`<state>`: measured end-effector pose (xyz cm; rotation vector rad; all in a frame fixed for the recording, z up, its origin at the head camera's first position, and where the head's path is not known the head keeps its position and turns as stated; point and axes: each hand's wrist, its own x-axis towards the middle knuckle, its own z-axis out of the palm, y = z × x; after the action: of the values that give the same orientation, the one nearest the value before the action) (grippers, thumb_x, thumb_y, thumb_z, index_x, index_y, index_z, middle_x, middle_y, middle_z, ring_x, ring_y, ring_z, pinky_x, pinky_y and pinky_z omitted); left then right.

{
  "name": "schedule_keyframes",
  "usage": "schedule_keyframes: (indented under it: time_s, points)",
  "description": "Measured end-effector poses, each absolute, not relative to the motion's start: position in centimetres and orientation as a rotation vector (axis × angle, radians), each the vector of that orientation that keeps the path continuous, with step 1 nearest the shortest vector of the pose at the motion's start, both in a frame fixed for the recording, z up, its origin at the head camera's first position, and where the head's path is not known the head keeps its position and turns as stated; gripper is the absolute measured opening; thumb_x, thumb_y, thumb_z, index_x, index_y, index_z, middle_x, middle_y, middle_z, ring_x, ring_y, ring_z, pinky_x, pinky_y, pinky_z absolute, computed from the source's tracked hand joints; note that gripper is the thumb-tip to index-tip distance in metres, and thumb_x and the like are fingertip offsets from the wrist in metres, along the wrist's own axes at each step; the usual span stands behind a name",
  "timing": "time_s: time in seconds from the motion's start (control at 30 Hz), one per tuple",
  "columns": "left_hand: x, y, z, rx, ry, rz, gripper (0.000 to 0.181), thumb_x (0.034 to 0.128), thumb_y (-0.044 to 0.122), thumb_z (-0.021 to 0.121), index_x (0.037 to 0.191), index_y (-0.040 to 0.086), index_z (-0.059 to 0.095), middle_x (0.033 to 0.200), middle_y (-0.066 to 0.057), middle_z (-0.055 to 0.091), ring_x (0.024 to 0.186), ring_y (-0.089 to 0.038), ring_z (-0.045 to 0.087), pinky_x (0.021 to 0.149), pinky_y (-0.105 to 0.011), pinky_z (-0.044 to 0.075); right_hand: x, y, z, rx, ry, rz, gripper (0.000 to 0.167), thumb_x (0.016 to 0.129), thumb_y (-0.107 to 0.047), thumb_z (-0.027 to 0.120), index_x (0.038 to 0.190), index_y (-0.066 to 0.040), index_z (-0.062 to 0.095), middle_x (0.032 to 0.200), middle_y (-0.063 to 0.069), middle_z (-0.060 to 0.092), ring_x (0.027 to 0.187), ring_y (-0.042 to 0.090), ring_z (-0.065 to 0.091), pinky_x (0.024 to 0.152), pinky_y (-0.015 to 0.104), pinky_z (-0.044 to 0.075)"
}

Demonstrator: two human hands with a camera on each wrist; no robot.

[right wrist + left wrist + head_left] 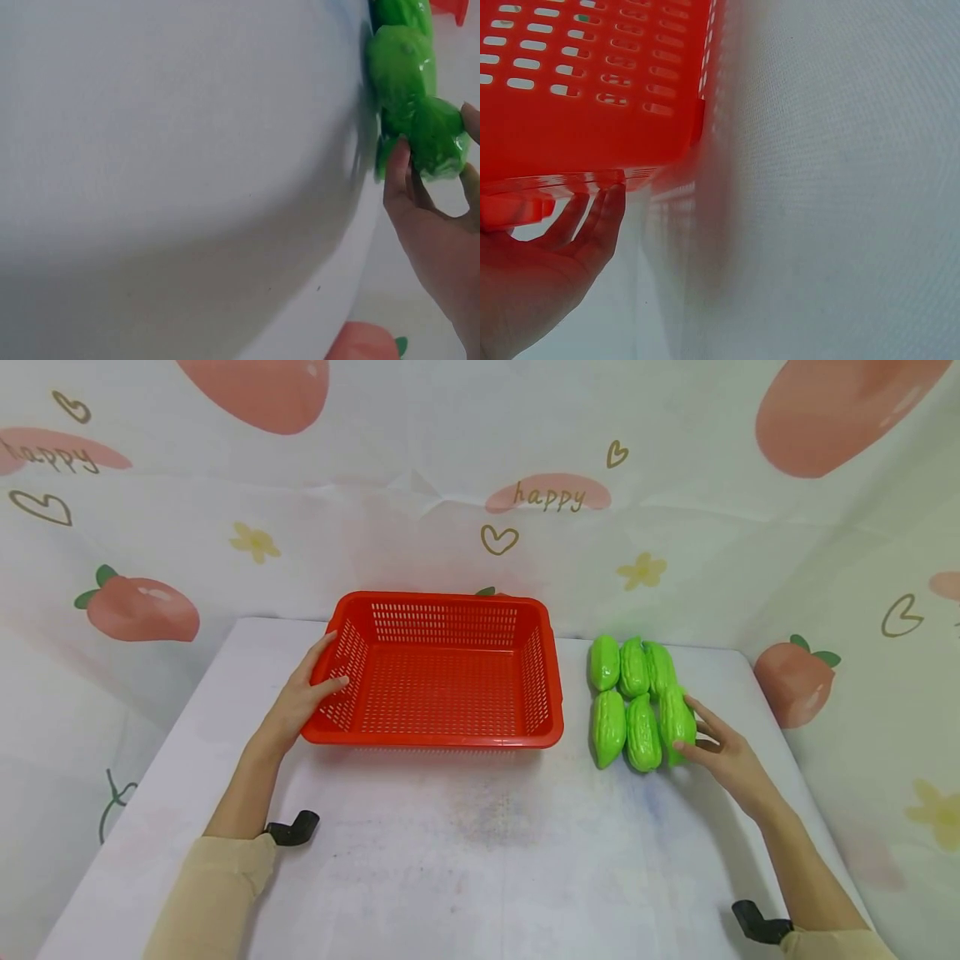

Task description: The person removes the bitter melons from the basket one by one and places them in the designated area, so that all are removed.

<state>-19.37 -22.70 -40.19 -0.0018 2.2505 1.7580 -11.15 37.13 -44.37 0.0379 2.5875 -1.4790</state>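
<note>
A red plastic basket (pixel 438 693) with slotted walls sits on the table, nothing inside it. My left hand (pixel 291 703) grips its left rim, thumb over the inner side; in the left wrist view the fingers (pixel 609 217) lie against the basket's outer side. Right of the basket lie several bright green, ridged bitter melons (pixel 608 728) in two rows. My right hand (pixel 731 762) holds the front-right bitter melon (pixel 677 720) between thumb and fingers. The right wrist view shows that bitter melon (pixel 437 139) between the fingertips, close against the others.
The white table (pixel 480 860) meets a fruit-printed cloth backdrop (pixel 420 543) behind the basket and at the sides. A black wrist mount (pixel 294 829) sits at the left sleeve, another black mount (pixel 759 923) at the right sleeve.
</note>
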Motion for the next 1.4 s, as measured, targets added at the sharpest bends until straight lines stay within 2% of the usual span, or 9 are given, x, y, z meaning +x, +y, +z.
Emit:
schedule_keyframes:
  time_s: [0.17, 0.37, 0.43, 0.7, 0.83, 0.9, 0.97, 1.17, 1.4]
  points:
    - [-19.5, -22.9, -40.4, -0.008, 2.251, 1.767, 0.073, 0.1012, 0.022, 0.053, 0.16, 0.033, 0.012, 0.155, -0.018, 0.025, 0.123, -0.036, 0.041, 0.083, -0.031, 0.056, -11.4, 37.7, -44.6, 0.045, 2.571, -1.417, 0.077, 0.097, -0.03, 0.065, 0.159, -0.034, 0.021, 0.15, 0.029, 0.033, 0.106, -0.006, 0.052, 0.081, 0.011, 0.044]
    - [-19.7, -23.1, -40.8, -0.014, 2.261, 1.759, 0.072, 0.1017, 0.021, 0.051, 0.16, 0.034, 0.011, 0.155, -0.018, 0.025, 0.123, -0.035, 0.041, 0.082, -0.03, 0.056, -11.6, 38.0, -45.1, 0.058, 2.577, -1.325, 0.078, 0.096, -0.035, 0.065, 0.159, -0.032, 0.02, 0.149, 0.032, 0.036, 0.127, 0.037, 0.048, 0.081, 0.013, 0.042]
    - [-19.6, -23.1, -40.7, -0.019, 2.253, 1.761, 0.072, 0.1016, 0.021, 0.052, 0.16, 0.034, 0.011, 0.154, -0.019, 0.025, 0.123, -0.036, 0.041, 0.082, -0.031, 0.056, -11.5, 38.0, -45.1, 0.058, 2.574, -1.319, 0.078, 0.096, -0.035, 0.066, 0.16, -0.031, 0.019, 0.149, 0.033, 0.036, 0.13, 0.044, 0.044, 0.081, 0.013, 0.042]
    - [-19.3, -22.8, -40.3, -0.027, 2.25, 1.778, 0.072, 0.1017, 0.021, 0.051, 0.16, 0.034, 0.012, 0.154, -0.018, 0.025, 0.123, -0.036, 0.042, 0.081, -0.03, 0.056, -11.5, 37.8, -45.1, 0.043, 2.616, -1.265, 0.08, 0.096, -0.034, 0.066, 0.16, -0.028, 0.019, 0.149, 0.034, 0.035, 0.129, 0.048, 0.045, 0.082, 0.017, 0.043]
    - [-19.2, -22.7, -40.4, -0.032, 2.234, 1.786, 0.071, 0.1019, 0.021, 0.05, 0.16, 0.033, 0.012, 0.155, -0.018, 0.024, 0.123, -0.036, 0.041, 0.081, -0.029, 0.055, -11.4, 37.7, -45.5, 0.055, 2.63, -1.215, 0.081, 0.096, -0.036, 0.066, 0.16, -0.026, 0.017, 0.153, 0.03, 0.031, 0.128, 0.05, 0.045, 0.093, 0.043, 0.048]
    - [-19.4, -22.9, -40.9, -0.036, 2.237, 1.782, 0.071, 0.102, 0.022, 0.05, 0.16, 0.034, 0.011, 0.155, -0.016, 0.024, 0.124, -0.036, 0.04, 0.081, -0.029, 0.055, -11.4, 37.7, -45.8, 0.063, 2.63, -1.205, 0.081, 0.096, -0.037, 0.065, 0.16, -0.026, 0.017, 0.156, 0.027, 0.027, 0.128, 0.052, 0.044, 0.096, 0.057, 0.044]
    - [-19.6, -23.1, -41.4, -0.033, 2.244, 1.779, 0.071, 0.102, 0.023, 0.05, 0.16, 0.036, 0.011, 0.156, -0.016, 0.024, 0.125, -0.036, 0.04, 0.08, -0.029, 0.055, -11.5, 37.6, -46.0, 0.065, 2.626, -1.203, 0.081, 0.096, -0.037, 0.065, 0.16, -0.026, 0.017, 0.158, 0.024, 0.024, 0.129, 0.054, 0.041, 0.097, 0.065, 0.04]
    - [-20.5, -23.9, -43.2, 0.016, 2.3, 1.757, 0.068, 0.1021, 0.03, 0.052, 0.157, 0.044, 0.015, 0.153, -0.013, 0.027, 0.119, -0.031, 0.045, 0.078, -0.027, 0.055, -11.4, 37.6, -46.1, 0.062, 2.627, -1.213, 0.082, 0.097, -0.037, 0.064, 0.16, -0.026, 0.015, 0.158, 0.025, 0.025, 0.131, 0.057, 0.037, 0.099, 0.067, 0.037]
    - [-20.6, -24.0, -43.1, 0.039, 2.304, 1.758, 0.066, 0.1029, 0.03, 0.051, 0.158, 0.043, 0.015, 0.153, -0.013, 0.027, 0.119, -0.03, 0.044, 0.08, -0.026, 0.054, -11.2, 37.6, -46.1, 0.035, 2.668, -1.19, 0.079, 0.098, -0.036, 0.063, 0.16, -0.022, 0.017, 0.154, 0.03, 0.03, 0.128, 0.054, 0.041, 0.096, 0.063, 0.041]
